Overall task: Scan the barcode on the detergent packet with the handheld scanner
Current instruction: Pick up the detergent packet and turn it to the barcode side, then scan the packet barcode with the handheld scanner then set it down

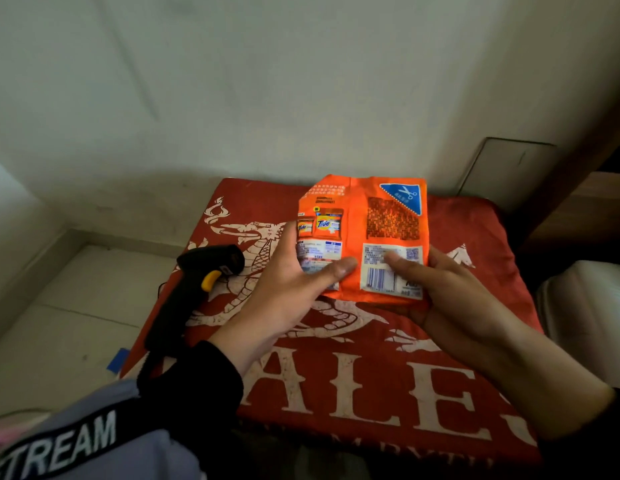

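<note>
An orange detergent packet (pixel 357 216) is held upright above the red cloth, its printed back facing me. A white label with a barcode (pixel 379 279) sits at its lower right. My left hand (pixel 294 285) grips the packet's lower left edge, thumb across the front. My right hand (pixel 443 296) holds the lower right edge, its thumb lying on the white label just above the barcode. The black handheld scanner (pixel 192 292) with a yellow trigger lies on the cloth to the left of my left hand, untouched.
A red cloth (pixel 371 375) with a white dragon print and large letters covers the surface. Pale floor tiles (pixel 69 306) and a scrap of blue tape (pixel 117 360) lie to the left. A white wall stands behind. Dark wooden furniture (pixel 585 209) stands at the right.
</note>
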Tool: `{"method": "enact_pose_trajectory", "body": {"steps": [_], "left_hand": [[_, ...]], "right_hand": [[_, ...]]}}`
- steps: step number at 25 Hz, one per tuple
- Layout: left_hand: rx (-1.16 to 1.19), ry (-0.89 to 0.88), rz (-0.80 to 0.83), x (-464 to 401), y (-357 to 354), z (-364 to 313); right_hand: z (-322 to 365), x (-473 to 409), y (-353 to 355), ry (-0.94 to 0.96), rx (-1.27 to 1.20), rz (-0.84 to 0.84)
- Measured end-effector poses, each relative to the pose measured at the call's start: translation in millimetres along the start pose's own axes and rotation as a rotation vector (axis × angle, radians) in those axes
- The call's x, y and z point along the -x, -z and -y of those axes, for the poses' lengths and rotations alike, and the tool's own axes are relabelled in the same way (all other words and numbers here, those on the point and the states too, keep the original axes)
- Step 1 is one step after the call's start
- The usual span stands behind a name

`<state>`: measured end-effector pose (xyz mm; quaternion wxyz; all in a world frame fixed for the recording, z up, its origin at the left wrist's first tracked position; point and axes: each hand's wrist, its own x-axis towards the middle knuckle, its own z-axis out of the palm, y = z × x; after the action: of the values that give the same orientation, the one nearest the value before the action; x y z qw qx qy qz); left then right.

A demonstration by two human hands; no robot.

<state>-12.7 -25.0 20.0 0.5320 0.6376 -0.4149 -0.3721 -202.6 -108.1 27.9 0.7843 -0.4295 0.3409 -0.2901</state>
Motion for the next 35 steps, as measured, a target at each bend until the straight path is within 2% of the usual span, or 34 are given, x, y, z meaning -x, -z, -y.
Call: {"method": "enact_pose_trajectory", "body": {"steps": [3, 6, 7, 10, 11, 12, 14, 17, 19, 22, 25, 27, 29, 32, 35], "left_hand": [[-0.049, 0.045, 0.019, 4.4, 9.9, -2.5], [-0.245, 0.086, 0.072, 9.9, 20.8, -6.7], [-0.361, 0.036, 0.055, 13.0, 24.2, -4.8], [-0.895, -0.306, -0.010, 23.2, 33.8, -1.7], [-1.010, -0.372, -0.014, 26.7, 38.0, -1.9], [-1.045, -0.366, -0.011, 29.5, 43.8, -2.3], [-1.103, -0.284, -0.051, 35.1, 58.8, -2.6], [-1.313, -0.159, -0.229, 42.8, 89.2, 2.9], [-1.371, 0.021, -0.306, 48.7, 107.9, 5.7], [-1.441, 0.273, -0.275, 51.4, 121.6, 10.8], [-1.522, 0.351, -0.194, 49.5, 120.6, 13.0], [-1.510, 0.375, -0.182, 45.8, 118.7, 12.1], [-1.388, 0.371, -0.185, 42.0, 116.2, 10.8], [-1.024, 0.292, -0.176, 37.1, 111.4, 3.1], [-0.702, 0.212, -0.101, 34.8, 101.1, -4.8]], "right_hand": [[-2.8, -0.5, -0.4, -0.021, -0.014, -0.017], [-2.2, 0.2, 2.9, -0.029, 0.011, 0.044], [-2.2, 0.0, 3.4, -0.033, 0.024, 0.059], [-3.1, -2.4, 7.0, -0.011, 0.040, 0.020], [-3.1, -3.9, 7.5, 0.013, 0.048, -0.012], [-2.8, -5.8, 7.9, 0.039, 0.054, -0.050], [-1.0, -8.0, 7.3, 0.072, 0.053, -0.125], [1.7, -8.1, 8.0, 0.084, 0.090, -0.187], [3.2, -6.8, 8.5, 0.089, 0.113, -0.205], [3.9, -5.7, 5.7, 0.085, 0.118, -0.228], [2.7, -5.6, 3.9, 0.083, 0.127, -0.228], [1.9, -6.0, 3.4, 0.074, 0.135, -0.224], [2.1, -6.2, 3.0, 0.069, 0.132, -0.221], [2.3, -6.7, 2.9, 0.085, 0.137, -0.209], [2.4, -7.5, 3.5, 0.096, 0.141, -0.235]]}}
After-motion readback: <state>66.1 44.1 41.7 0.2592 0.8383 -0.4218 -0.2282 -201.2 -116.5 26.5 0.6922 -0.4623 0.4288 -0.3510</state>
